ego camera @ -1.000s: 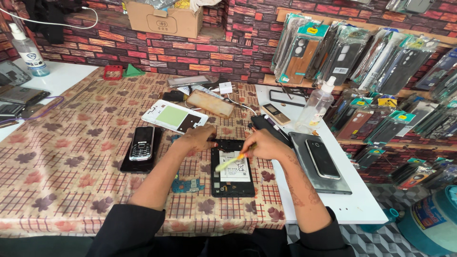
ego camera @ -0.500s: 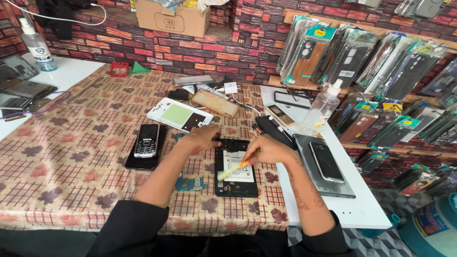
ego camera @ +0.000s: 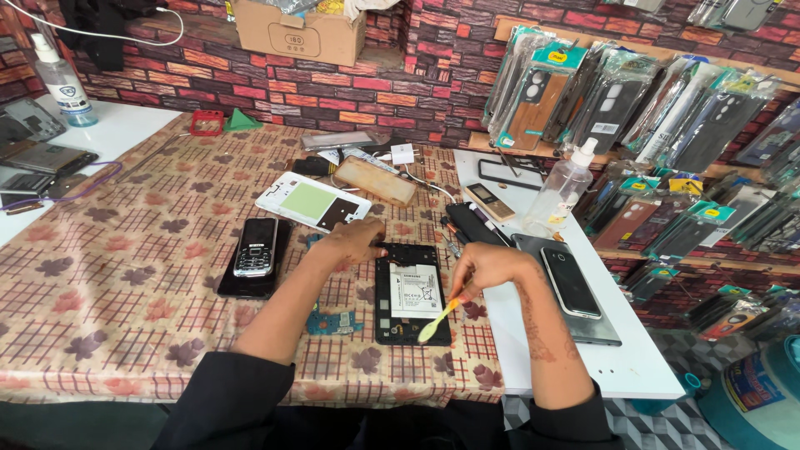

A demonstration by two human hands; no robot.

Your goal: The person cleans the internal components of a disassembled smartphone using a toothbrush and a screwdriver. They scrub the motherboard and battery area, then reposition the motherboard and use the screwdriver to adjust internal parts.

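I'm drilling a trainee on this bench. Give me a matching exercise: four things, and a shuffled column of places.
Things:
1. yellow-green tool
2. keypad phone
3. clear spray bottle
4. cardboard box

Places:
A. on the brick ledge at the back
B. in the right hand, tip over the opened device
C. on the white board right of the patterned cloth
D. on a dark slab left of the left hand

Pairs: 1-B, 2-D, 3-C, 4-A
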